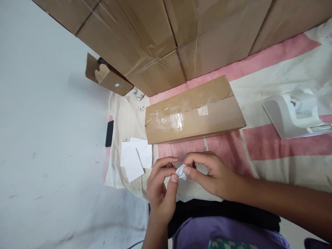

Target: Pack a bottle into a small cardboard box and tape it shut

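A taped flat cardboard box point(194, 110) lies on a pink-striped cloth point(272, 65), with big cartons point(160, 38) stacked behind it. White paper slips point(135, 157) lie near its left end; a white plastic device point(295, 112) sits well apart on the right.

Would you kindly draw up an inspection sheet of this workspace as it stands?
Surface: pink and cream striped cloth spread on a pale floor.
Job's things: small white label with blue outline; stack of white sheets lying to its left.
Clutter: flat taped cardboard box; crumpled scraps; black flat item at the cloth's edge; white plastic device.
Hands: left hand and right hand both pinch the label between their fingers.
Cables: thin dark strand at the bottom edge, too small to tell.
Surroundings: large taped cartons stacked behind; small open box beside them.
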{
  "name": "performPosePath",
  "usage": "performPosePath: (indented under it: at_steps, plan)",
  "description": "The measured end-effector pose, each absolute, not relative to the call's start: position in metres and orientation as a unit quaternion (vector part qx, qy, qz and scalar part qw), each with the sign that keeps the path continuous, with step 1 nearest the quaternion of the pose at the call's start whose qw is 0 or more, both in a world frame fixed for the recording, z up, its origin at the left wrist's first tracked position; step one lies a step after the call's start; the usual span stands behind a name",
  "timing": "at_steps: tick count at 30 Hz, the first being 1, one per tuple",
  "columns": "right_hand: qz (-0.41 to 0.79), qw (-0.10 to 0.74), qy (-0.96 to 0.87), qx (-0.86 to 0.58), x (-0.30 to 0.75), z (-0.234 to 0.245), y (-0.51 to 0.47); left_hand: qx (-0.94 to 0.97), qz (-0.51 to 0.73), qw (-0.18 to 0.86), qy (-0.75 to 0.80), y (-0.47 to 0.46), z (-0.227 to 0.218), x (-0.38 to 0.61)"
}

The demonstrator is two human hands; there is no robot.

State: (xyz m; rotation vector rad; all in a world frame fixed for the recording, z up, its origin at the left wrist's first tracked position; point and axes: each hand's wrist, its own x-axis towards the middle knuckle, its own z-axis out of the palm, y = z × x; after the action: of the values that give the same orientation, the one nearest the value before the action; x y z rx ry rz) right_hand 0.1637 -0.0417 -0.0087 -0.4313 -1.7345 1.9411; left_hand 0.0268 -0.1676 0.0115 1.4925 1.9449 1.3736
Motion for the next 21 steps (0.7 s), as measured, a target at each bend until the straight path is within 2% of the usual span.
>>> performPosePath:
  at_steps: [9,13,16,21]
  plan:
    - [0.703,0.239,-0.649,-0.166,0.161,-0.016,-0.044,0.546,0.473,0.138,0.677,-0.166,0.010,0.030]
    - [0.607,0.304,-0.695,-0.237,0.161,-0.021,-0.045,0.535,0.462,0.096,0.701,-0.167,0.006,0.029]
    - [0.511,0.360,-0.759,-0.182,0.163,-0.020,-0.045,0.540,0.442,0.078,0.712,-0.167,0.005,0.028]
    - [0.482,0.365,-0.786,-0.127,0.164,-0.018,-0.046,0.587,0.382,0.067,0.710,-0.167,0.009,0.028]
